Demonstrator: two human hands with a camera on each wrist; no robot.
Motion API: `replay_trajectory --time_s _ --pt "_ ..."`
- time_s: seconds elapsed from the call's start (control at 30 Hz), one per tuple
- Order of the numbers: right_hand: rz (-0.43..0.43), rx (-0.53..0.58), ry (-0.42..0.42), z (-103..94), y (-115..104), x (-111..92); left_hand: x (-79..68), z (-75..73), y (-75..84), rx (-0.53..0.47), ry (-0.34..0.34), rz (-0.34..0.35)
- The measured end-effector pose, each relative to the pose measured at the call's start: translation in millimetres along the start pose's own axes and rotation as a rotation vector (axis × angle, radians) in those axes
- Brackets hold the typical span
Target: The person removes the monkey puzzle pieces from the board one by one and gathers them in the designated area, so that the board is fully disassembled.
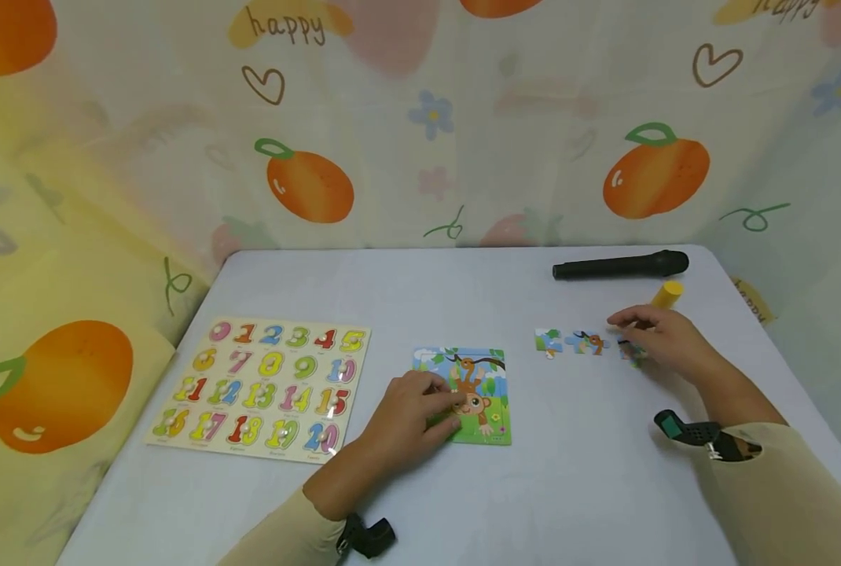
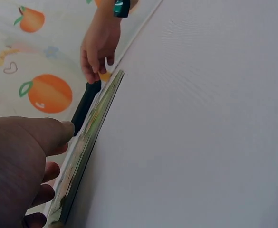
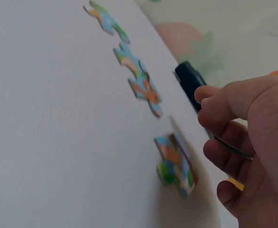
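Observation:
My left hand point(image 1: 409, 413) rests on the left part of a monkey jigsaw puzzle point(image 1: 494, 385) at the middle of the table, covering some of it. The left wrist view shows this puzzle edge-on point(image 2: 89, 147), beside loosely spread fingers. Over the right side, my right hand point(image 1: 668, 342) hovers with its fingers loosely bent. Just below its fingertips lies a loose jigsaw piece point(image 3: 174, 166), with a blurred, tilted edge against it. No piece shows between thumb and index finger. More loose pieces point(image 1: 588, 343) point(image 1: 549, 340) lie in a row to its left.
A board of colourful numbers point(image 1: 258, 393) lies left of the puzzle. Toward the back right are a black microphone point(image 1: 618, 266) and a yellow cylinder point(image 1: 667, 294). A patterned cloth point(image 1: 463, 173) hangs behind the white table point(image 1: 576, 503).

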State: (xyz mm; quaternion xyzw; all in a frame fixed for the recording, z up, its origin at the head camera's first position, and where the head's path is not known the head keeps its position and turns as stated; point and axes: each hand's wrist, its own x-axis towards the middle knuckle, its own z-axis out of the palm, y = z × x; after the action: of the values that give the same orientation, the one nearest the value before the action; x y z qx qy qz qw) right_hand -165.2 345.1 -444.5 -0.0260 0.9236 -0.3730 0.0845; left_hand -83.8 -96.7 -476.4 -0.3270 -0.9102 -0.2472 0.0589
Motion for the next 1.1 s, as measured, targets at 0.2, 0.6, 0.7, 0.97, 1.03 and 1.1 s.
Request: replay_trajectory --time_s 0.2,0.6,0.7,0.97,1.03,1.1 --pt "-0.068 0.005 -0.072 6.8 -22 3 -8.6 -9.6 -11.3 0.012 -0.016 -0.113" --pt "-0.285 0.045 -0.180 38.2 -71 9 -19.4 -16.8 -28.8 0.076 -0.089 -0.260" --pt "-0.316 0.073 -0.202 48.3 -83 10 -19.6 -17.7 -31.1 0.089 -0.091 -0.260" --pt "-0.423 0.145 -0.263 86.3 -108 17 -20.9 -16.9 -36.0 0.077 -0.064 -0.243" --pt "-0.447 0.168 -0.289 97.2 -114 19 -21.1 -16.5 -36.1 0.073 -0.060 -0.245" --pt "-0.465 0.189 -0.312 108.7 -120 21 -21.4 -16.6 -35.5 0.072 -0.060 -0.253"
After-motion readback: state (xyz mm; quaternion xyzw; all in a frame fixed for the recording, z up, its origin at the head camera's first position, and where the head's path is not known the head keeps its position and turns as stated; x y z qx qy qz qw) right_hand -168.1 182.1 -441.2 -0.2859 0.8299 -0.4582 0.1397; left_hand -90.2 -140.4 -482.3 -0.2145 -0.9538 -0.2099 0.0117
